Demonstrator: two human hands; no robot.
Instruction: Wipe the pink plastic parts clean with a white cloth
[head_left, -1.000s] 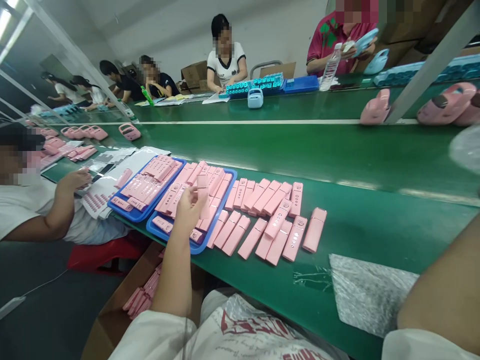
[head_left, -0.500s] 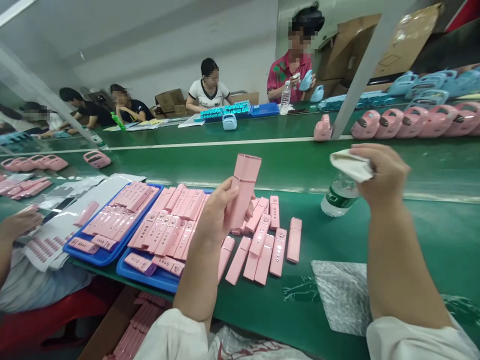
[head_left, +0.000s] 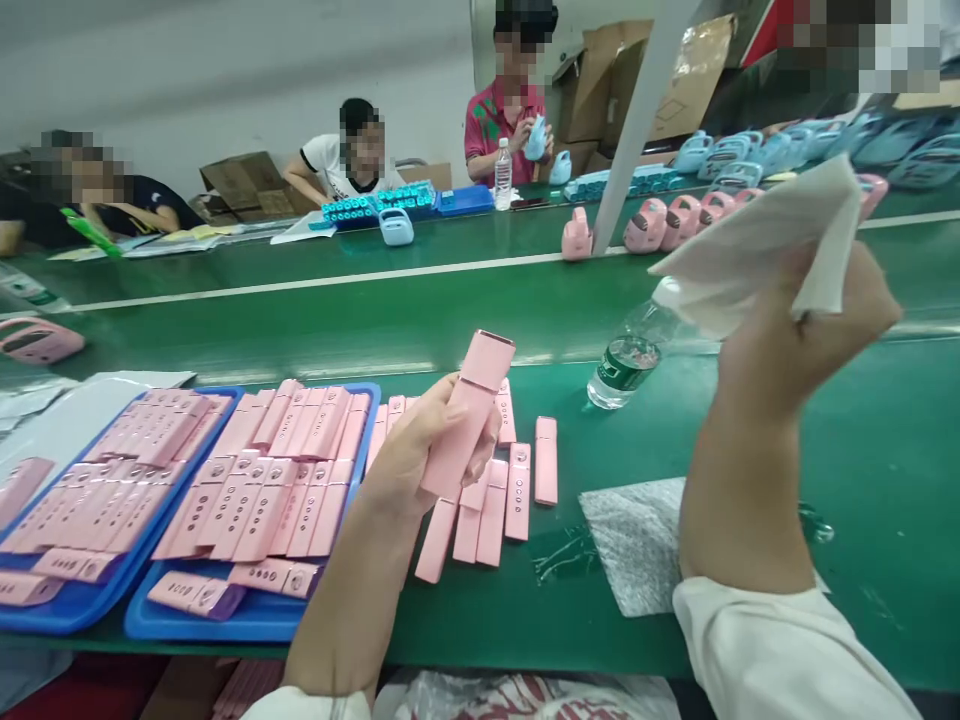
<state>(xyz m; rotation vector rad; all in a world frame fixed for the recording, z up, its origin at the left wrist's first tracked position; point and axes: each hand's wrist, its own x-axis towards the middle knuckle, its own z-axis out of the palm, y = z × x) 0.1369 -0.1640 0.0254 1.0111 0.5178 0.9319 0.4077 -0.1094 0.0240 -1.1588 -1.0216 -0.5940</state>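
My left hand [head_left: 420, 440] is wrapped round a pink plastic case [head_left: 471, 410], held tilted above the green table with its plain face toward me. Raised on the right, my right hand [head_left: 806, 340] grips a white cloth [head_left: 757, 240], which fans out above the fingers. Below the left hand lie several loose pink cases [head_left: 491, 515], some with a row of small round marks. To their left, a blue tray [head_left: 247, 628] is filled with stacked pink cases of the same shape.
Another full blue tray [head_left: 75, 622] stands at the far left. A water bottle [head_left: 626, 360] is behind the right forearm, and a clear plastic sheet [head_left: 637, 545] lies beside it. Across the table, co-workers sit near blue trays, pink handled shells [head_left: 652, 225] and light-blue ones [head_left: 724, 155].
My right hand has risen to the right, and the cloth now spreads more openly. The left hand still holds the pink case, now tilted further. The camera view has swung right.
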